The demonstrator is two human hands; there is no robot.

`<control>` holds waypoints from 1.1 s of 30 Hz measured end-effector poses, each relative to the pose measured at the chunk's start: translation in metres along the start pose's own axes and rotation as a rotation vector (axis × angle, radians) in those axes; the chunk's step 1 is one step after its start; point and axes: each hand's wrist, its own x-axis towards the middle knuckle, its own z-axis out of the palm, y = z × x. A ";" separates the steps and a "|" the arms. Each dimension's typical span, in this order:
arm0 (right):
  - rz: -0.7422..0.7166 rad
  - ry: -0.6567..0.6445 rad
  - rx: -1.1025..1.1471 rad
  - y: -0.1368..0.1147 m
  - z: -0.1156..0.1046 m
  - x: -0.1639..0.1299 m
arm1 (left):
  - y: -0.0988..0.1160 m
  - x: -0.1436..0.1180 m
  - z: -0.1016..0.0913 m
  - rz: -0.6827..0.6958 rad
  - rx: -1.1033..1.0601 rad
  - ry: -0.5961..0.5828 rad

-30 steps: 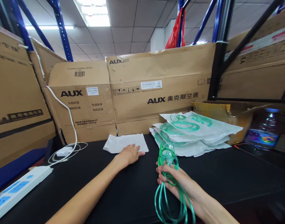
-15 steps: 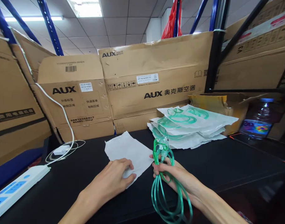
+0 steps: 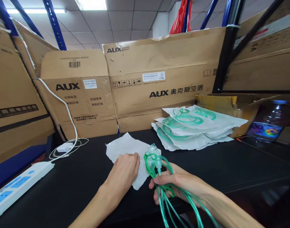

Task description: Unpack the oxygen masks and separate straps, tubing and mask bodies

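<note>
left hand (image 3: 124, 168) presses flat on the empty white plastic pouch (image 3: 129, 155), pinning it beside the right hand (image 3: 176, 184), which grips the coiled green oxygen mask tubing (image 3: 159, 172) bunched so it stays compact

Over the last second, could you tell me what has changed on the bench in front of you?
The left hand drew the empty white pouch from near the boxes back toward the body and now presses on it. The right hand, gripping the green oxygen mask and tubing throughout, swung the mask leftward over the pouch's edge. The stack of packed pouches, power strip and water bottle stayed put.
</note>
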 end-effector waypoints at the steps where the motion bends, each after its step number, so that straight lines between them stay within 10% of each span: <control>1: 0.024 -0.017 -0.028 -0.003 0.000 0.000 | -0.002 -0.001 0.000 -0.009 -0.017 0.012; 18: 0.279 -0.206 -0.271 -0.035 -0.004 0.014 | 0.004 -0.019 0.017 0.305 -0.387 0.300; 33: -0.113 0.051 0.152 -0.001 -0.005 0.029 | 0.006 -0.015 0.021 0.303 -0.816 0.208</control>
